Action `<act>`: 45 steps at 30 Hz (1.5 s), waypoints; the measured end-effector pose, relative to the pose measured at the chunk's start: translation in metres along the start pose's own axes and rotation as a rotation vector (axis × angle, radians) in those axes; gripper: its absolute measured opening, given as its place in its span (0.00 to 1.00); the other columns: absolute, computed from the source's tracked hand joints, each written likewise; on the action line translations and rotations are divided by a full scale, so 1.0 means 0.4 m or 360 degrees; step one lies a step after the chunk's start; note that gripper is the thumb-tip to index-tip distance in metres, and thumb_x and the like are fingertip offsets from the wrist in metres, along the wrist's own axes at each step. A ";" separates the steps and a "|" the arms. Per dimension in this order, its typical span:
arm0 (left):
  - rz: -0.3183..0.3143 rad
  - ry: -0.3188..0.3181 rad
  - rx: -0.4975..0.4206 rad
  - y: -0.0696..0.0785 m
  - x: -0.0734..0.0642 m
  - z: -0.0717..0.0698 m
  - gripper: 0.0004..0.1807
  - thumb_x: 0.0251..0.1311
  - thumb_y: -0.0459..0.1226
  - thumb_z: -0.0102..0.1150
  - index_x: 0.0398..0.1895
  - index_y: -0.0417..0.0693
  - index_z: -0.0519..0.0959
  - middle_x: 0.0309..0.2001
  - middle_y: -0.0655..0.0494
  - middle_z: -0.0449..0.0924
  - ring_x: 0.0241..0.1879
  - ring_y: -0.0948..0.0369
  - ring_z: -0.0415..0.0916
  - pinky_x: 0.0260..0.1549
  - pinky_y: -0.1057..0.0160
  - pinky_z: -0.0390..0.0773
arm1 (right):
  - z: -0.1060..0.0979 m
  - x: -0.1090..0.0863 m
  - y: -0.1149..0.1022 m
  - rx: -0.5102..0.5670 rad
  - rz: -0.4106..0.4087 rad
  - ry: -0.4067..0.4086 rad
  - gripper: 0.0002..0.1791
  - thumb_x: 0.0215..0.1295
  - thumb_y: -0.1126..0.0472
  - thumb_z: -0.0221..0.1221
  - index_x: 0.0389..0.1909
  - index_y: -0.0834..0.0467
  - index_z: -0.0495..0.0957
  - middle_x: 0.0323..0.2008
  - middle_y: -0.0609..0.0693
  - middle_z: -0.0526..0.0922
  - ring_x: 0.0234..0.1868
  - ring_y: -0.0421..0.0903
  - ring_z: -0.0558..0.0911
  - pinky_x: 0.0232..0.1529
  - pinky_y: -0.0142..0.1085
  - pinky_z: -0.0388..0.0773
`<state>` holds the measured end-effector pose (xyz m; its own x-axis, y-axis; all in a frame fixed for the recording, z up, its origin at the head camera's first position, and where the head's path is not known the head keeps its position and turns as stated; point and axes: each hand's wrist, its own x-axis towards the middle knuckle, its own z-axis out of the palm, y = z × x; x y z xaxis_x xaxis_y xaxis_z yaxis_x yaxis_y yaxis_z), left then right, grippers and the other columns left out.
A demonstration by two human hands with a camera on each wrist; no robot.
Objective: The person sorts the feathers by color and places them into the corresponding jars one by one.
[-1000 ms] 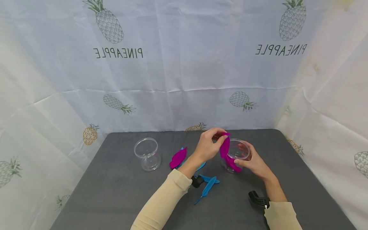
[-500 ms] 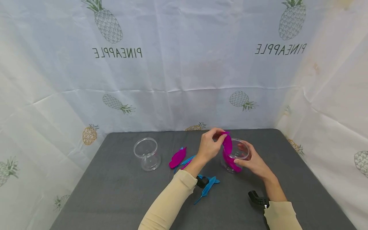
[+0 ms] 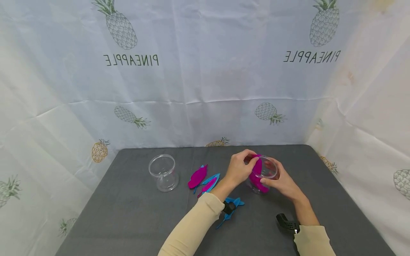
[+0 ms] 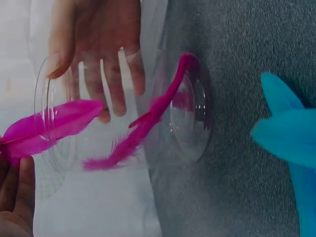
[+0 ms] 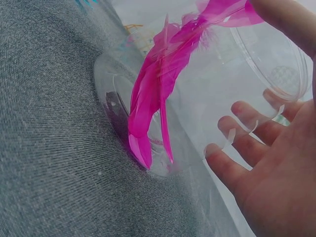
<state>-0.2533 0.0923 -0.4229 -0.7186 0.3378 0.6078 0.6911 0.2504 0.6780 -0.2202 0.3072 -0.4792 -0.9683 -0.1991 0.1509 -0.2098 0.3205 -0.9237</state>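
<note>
Pink feather [image 4: 64,122] partway into a clear jar [image 4: 165,140].
Left hand [image 3: 239,169] pinches its end, sleeved forearm [image 3: 195,222] slanting; right hand [image 3: 282,180] curls around the jar's side.

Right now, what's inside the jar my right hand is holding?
In the jar, magenta plumage reaches the base; another feather, also magenta, pinched in your left hand, pokes in through the mouth. Overlap hides how many feathers are inside.
</note>
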 end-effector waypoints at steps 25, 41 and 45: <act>0.0004 -0.0313 0.0463 0.012 -0.005 -0.010 0.18 0.70 0.43 0.62 0.58 0.46 0.81 0.54 0.56 0.81 0.52 0.61 0.76 0.53 0.70 0.76 | -0.003 -0.003 0.002 -0.0059 0.0048 0.0002 0.53 0.66 0.59 0.68 0.79 0.62 0.40 0.73 0.67 0.57 0.67 0.68 0.69 0.54 0.29 0.78; 0.0205 -0.0254 0.0476 0.062 0.003 -0.108 0.16 0.73 0.43 0.58 0.57 0.45 0.81 0.56 0.53 0.80 0.59 0.56 0.75 0.60 0.61 0.75 | 0.001 -0.006 -0.008 0.0004 0.0021 -0.0004 0.53 0.66 0.61 0.67 0.80 0.61 0.40 0.73 0.67 0.57 0.63 0.68 0.73 0.50 0.27 0.79; 0.0221 -0.0247 0.0514 0.058 -0.003 -0.134 0.16 0.73 0.43 0.58 0.56 0.45 0.81 0.55 0.53 0.81 0.59 0.55 0.75 0.61 0.59 0.75 | 0.001 -0.005 -0.008 0.0012 0.0021 0.0000 0.52 0.67 0.61 0.67 0.79 0.61 0.40 0.73 0.67 0.57 0.66 0.67 0.70 0.51 0.26 0.77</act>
<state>-0.2407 0.0492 -0.3858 -0.6134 0.5160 0.5980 0.7875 0.4572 0.4133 -0.2178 0.3062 -0.4766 -0.9710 -0.1948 0.1386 -0.1959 0.3162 -0.9282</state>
